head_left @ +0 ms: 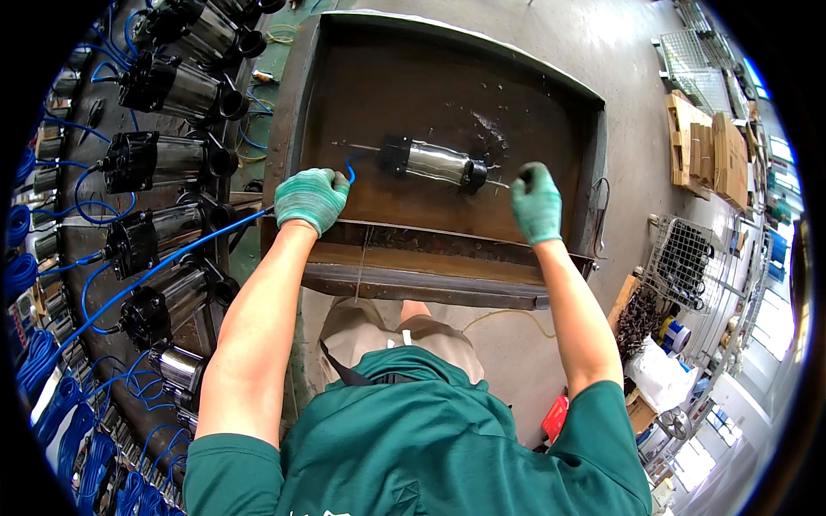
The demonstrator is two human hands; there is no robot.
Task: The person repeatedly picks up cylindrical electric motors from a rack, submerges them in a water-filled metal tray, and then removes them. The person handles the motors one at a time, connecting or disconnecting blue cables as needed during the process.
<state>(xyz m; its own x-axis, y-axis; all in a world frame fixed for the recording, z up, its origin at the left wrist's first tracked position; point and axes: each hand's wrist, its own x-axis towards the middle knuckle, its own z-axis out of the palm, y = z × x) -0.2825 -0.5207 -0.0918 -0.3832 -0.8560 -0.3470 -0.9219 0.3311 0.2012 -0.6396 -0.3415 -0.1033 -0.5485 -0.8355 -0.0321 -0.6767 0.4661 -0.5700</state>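
Observation:
A shiny metal cylinder with black end caps, looking like a small pump (439,162), lies in a dark, shallow metal tank (297,103) that seems to hold liquid. Thin rods stick out from both its ends. My left hand (311,202), in a green knit glove, is closed around a blue cable (206,238) at the tank's near left corner; a short end of it shows past the fingers. My right hand (537,205), gloved alike and slightly blurred, is over the tank's right side with fingers curled, near the right rod's tip. Whatever it may hold is hidden.
Several similar black-and-silver pumps (168,162) with blue cables stand in a row on my left, beside coiled blue cables (39,365). Cardboard (730,162) and wire baskets (675,258) are on the right. A red object (555,419) lies on the floor.

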